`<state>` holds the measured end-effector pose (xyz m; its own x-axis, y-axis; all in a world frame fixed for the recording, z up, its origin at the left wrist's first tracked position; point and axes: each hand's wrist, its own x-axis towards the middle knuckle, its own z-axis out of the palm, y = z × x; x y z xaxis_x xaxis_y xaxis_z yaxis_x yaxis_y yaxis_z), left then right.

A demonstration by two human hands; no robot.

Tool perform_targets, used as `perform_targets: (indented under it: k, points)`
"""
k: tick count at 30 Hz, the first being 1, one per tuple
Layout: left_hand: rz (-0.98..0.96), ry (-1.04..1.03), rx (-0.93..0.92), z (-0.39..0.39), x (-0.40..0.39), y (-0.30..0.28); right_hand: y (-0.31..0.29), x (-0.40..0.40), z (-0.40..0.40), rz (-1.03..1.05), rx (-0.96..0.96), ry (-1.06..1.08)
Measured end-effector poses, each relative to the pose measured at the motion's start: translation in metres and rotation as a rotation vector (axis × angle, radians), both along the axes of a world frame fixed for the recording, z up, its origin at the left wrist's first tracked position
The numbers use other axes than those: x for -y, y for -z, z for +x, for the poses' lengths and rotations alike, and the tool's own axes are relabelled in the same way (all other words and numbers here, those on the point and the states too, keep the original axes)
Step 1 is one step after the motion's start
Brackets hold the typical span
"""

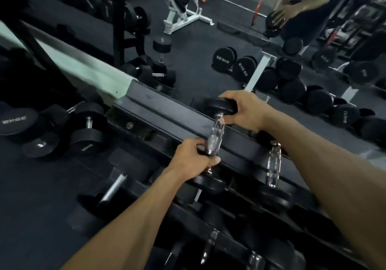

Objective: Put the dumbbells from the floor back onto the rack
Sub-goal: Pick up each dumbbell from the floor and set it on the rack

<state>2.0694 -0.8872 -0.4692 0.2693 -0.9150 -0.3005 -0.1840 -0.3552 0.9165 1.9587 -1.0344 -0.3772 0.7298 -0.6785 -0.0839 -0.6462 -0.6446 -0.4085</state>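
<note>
A black dumbbell with a knurled chrome handle (215, 136) lies across the top rail of the black rack (167, 115). My left hand (193, 160) grips the near end of the handle, just above the near head (208, 183). My right hand (242, 111) curls over the far head (219, 106), thumb by the handle. A second dumbbell (273, 165) rests on the rack just to the right. More dumbbells sit on the lower tiers, partly hidden by my forearms.
Several large black dumbbells (83, 136) lie on the dark floor to the left of the rack. A mirror behind the rack reflects more dumbbells (225, 57), a white bench (181, 17) and a barbell. A dark upright post (119, 19) stands at the back left.
</note>
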Motion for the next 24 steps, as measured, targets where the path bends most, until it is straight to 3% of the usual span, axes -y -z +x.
perform_targets:
  k: [12,24]
  points:
    - [0.138,-0.068,0.063,0.025,0.067,0.030,0.045,0.078,0.044,0.099,-0.091,-0.049]
    - [0.162,-0.032,0.211,0.032,0.073,0.025,0.054,0.081,0.047,0.124,-0.178,0.022]
